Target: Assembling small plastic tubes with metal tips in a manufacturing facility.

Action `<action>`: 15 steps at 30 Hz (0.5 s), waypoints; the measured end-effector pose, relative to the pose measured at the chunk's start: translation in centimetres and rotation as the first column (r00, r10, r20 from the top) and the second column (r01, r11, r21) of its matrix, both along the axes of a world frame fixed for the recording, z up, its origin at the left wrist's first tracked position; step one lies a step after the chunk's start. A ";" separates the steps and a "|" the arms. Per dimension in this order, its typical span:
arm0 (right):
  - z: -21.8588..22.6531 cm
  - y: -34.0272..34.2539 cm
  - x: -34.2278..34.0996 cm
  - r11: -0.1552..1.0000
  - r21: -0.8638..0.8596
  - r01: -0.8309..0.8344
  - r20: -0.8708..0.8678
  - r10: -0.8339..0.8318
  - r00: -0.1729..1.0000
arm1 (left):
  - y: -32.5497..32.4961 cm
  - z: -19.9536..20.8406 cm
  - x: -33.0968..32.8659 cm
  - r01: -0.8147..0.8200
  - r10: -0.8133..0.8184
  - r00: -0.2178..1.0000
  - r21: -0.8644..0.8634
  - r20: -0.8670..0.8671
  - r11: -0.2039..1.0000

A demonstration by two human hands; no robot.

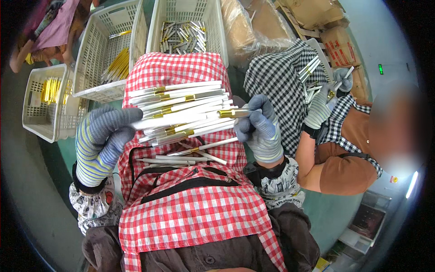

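Two gloved hands at work over the lap. Our L hand [100, 140] pinches a white handle [172, 119] btwn thumb & fingers; the handle is blurred, lying roughly level above the apron [190, 222]. Our R hand [262, 129] has thumb & fingertips closed on a gold ferrule [225, 113], its free end turned L, toward the handle tip. Whether tip & ferrule touch, we can't tell b/c of blur.

Technique, in our judgement: we line up both pcs on one axis before pushing; we keep the R pinch well back so the ferrule mouth stays clear; we push straight, w/o twist or tilt, since a slanted entry could scuff or jam the rim. A firm but light L pinch should stop the handle slipping.

Edges & room: a sheaf of brushes [183, 108] lies crosswise just beneath, so we'd keep wrists high, esp. on any downward move. Loose white handles [170, 161] lie nearer our body, by the apron pocket. Beyond our knees stand a middle crate [217, 31] & a L crate [136, 27], rims up. On the R, a co-worker's gloved hands [319, 106] & black-checked cloth [267, 81] sit near our R elbow side; the L side seems freer for drawing back.
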State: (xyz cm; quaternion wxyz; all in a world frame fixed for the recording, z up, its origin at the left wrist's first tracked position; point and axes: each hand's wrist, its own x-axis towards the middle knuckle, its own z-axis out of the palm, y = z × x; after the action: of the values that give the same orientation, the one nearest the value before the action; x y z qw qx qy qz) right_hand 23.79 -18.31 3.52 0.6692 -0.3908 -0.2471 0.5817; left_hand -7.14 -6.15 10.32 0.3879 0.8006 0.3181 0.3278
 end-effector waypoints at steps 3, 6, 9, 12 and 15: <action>0.4 -0.2 0.2 0.999 -0.015 -0.030 0.046 0.031 0.998 | 0.7 -0.1 0.2 0.037 -0.035 0.999 0.061 -0.032 0.997; 0.4 -0.2 0.3 1.000 -0.004 0.015 0.249 -0.013 0.968 | 2.3 -1.6 -0.6 0.152 -0.142 0.985 0.104 -0.093 0.983; 0.9 -1.2 1.1 0.972 -0.019 -0.232 0.665 0.186 0.723 | 1.5 -1.7 -2.5 0.221 -0.166 0.956 0.217 -0.243 0.951; -3.1 -1.8 -0.1 0.925 -0.010 -0.381 0.780 0.246 0.576 | 1.0 -6.6 -7.3 0.111 -0.127 0.972 -0.090 -0.199 0.990; -9.3 -2.7 12.9 0.821 0.543 0.175 -0.389 0.061 0.919 | 1.8 -4.6 -5.3 0.387 -0.308 0.852 0.112 -0.424 0.915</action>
State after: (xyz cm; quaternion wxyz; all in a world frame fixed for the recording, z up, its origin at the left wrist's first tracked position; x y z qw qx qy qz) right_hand 36.70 -20.99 -5.74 0.8076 -0.0579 -0.2588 0.5267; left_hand -12.41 -4.32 5.71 0.2885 0.9284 0.2059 0.1118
